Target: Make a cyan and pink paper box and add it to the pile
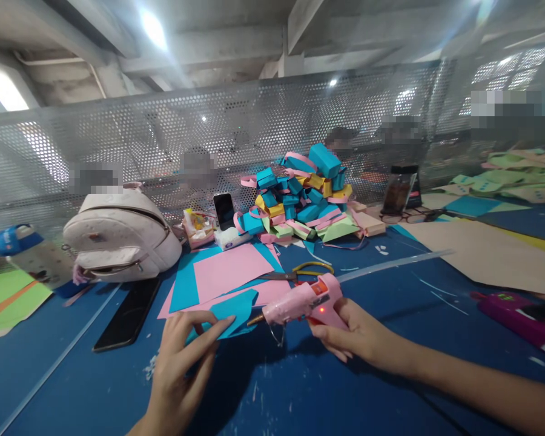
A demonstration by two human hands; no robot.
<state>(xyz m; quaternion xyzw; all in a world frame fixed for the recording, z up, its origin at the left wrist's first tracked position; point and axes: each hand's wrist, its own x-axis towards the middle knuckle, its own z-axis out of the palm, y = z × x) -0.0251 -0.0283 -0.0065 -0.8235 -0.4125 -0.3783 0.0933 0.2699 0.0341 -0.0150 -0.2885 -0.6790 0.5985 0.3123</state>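
My right hand (pixel 354 327) is wrapped round the handle of a pink glue gun (pixel 295 304), whose small red light is lit. A long clear glue stick (pixel 395 264) sticks out of the gun's back end. Between the thumb and fingers of my left hand (pixel 186 357) is a folded piece of blue paper (pixel 238 310). The gun's metal nozzle points left, at the paper's right edge; whether they touch I cannot tell. Behind the gun lie scissors (pixel 300 272) with yellow handles, beside pink paper sheets (pixel 231 271) on blue ones.
A heap of folded blue, yellow and pink paper pieces (pixel 300 197) stands at the back. To the left are a white backpack (pixel 118 236), a black phone (pixel 127 318) and a bottle (pixel 39 257). A purple object (pixel 518 321) lies right. A perforated metal screen (pixel 254 130) borders the table.
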